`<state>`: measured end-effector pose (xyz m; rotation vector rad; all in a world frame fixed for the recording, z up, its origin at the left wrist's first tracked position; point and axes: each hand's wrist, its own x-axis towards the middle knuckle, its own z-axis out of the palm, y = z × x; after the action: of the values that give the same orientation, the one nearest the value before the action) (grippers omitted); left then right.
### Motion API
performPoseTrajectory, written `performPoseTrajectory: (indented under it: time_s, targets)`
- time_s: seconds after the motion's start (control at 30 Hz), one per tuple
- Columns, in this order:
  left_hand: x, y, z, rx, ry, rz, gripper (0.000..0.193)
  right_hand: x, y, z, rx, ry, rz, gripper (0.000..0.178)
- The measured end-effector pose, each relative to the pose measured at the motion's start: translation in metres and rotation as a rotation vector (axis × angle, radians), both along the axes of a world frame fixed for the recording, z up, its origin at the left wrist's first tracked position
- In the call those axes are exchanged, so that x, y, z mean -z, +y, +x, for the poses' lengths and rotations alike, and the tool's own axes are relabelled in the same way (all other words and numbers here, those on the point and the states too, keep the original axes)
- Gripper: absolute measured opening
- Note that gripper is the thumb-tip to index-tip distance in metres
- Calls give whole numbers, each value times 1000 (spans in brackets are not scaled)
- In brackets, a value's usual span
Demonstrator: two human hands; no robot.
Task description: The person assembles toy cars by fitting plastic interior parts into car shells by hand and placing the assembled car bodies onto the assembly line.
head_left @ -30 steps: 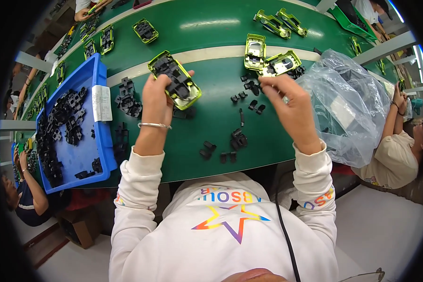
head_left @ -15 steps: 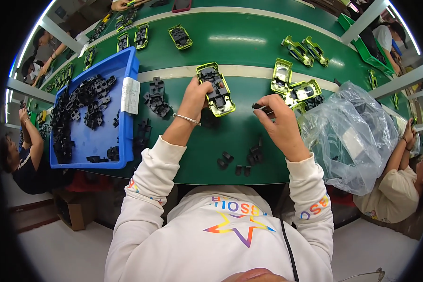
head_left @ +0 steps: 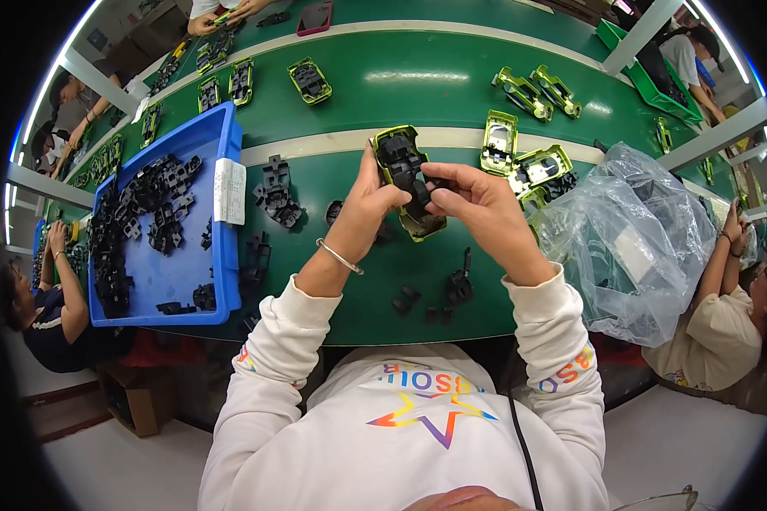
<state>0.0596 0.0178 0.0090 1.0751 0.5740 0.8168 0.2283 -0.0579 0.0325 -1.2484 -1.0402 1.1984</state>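
Observation:
My left hand (head_left: 363, 209) grips a lime-green toy car body (head_left: 396, 157) by its side, with its black-lined inside turned up. Thumb and fingers of my right hand (head_left: 479, 207) pinch a small black plastic part (head_left: 432, 184) against the inside of the body; the fingers partly cover it. Below the hands, several small black pieces (head_left: 406, 300) lie on the green table (head_left: 358, 307), a larger black part (head_left: 459, 285) beside them. Black moulded interior parts (head_left: 277, 192) sit in a pile left of my left hand.
At left a blue bin (head_left: 175, 294) holds many black parts. Lime-green shells (head_left: 498, 142) and a clear plastic bag (head_left: 631, 247) lie at right. Further car bodies (head_left: 309, 81) rest beyond the pale strip. Other people work around the table.
My right hand has moved left with the small black part, from beside the car body onto it. The body has shifted slightly right and down.

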Motion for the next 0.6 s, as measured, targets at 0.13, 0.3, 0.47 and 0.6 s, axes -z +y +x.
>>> performPoseTrajectory:
  time_s: [0.13,0.3,0.47,0.6]
  targets:
    - [3,1,-6,36,125,-18,76,-10,-4,3,-100,125,-57,30]
    - [2,-2,-5,35,70,142,87,-16,-8,-2,-48,230,-105,36]
    - [-6,-13,-2,60,-4,238,86,-20,-3,-5,50,109,-121,31]
    - [0,-8,-5,107,63,249,83,-18,-4,-9,78,-124,-106,26]
